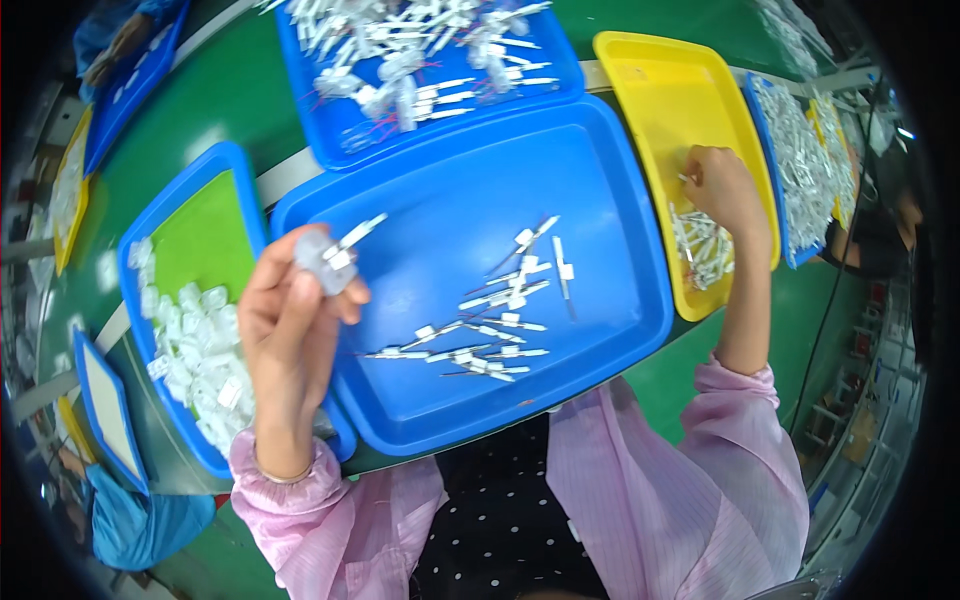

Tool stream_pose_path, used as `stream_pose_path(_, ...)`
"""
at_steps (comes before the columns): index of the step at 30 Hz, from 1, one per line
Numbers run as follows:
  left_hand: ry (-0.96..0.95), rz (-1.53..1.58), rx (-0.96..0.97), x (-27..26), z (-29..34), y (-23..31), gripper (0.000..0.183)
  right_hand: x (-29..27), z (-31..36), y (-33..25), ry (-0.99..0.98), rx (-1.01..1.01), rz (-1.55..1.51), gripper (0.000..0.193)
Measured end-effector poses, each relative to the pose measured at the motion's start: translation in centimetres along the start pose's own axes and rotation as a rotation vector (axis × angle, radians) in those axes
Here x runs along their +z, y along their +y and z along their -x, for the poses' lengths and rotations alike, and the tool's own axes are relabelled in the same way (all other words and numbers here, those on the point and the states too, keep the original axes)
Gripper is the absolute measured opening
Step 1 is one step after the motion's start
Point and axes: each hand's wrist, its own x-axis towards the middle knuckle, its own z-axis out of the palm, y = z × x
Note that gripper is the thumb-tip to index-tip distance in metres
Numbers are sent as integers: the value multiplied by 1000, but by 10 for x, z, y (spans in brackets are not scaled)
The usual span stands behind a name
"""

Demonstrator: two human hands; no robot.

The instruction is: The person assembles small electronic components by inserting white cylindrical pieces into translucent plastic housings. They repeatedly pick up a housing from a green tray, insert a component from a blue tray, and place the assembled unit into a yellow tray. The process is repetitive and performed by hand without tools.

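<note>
My left hand (285, 325) is raised over the left rim of the large blue tray (430, 205). Its thumb and fingers pinch a translucent plastic piece (316, 264), and a slim white wired part (360, 232) sticks out from it. Over the yellow tray (672, 95) my right hand (724, 190) is closed in a pinch. A small pale tip shows at its fingers; what it belongs to I cannot make out. Below that hand lies a heap of slim white wired parts (704, 248). Several similar parts (515, 292) lie scattered in the large blue tray.
A blue-rimmed tray (235, 165) at left holds translucent plastic pieces (205, 345) on a green base. Behind, another blue tray (335, 150) is piled with white parts and bagged bundles. Clear pieces fill a tray (790, 140) at far right. Other people's hands (105, 65) show upper left.
</note>
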Motion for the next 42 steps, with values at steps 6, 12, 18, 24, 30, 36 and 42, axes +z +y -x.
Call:
stream_pose_path(6, -38, 72, -49, -5, 2, 4, 33, 2, 2, -2, -7, -35, 65, 10)
stream_pose_path(12, -88, 214, -61, 1, 3, 2, 36, -36, 12, -65, 312, -120, -525, 9)
stream_pose_path(18, -194, 306, -34, -8, 3, -4, 38, -42, 47, -182, -107, -402, -1813, 13)
stream_pose_path(24, -196, 313, -34, -7, 6, -3, 38, -37, 49, -202, -112, -334, -1823, 13)
stream_pose_path(30, -198, 283, -22, -5, 6, -1, 38, -32, 48, -203, 110, -478, -1571, 14)
stream_pose_path(36, -156, 109, 88, 0, 8, -1, 37, -49, 56, -210, 353, -803, -1084, 19)
stream_pose_path(42, -177, 153, 50, -2, 7, -2, 36, -45, 48, -207, 310, -791, -1169, 22)
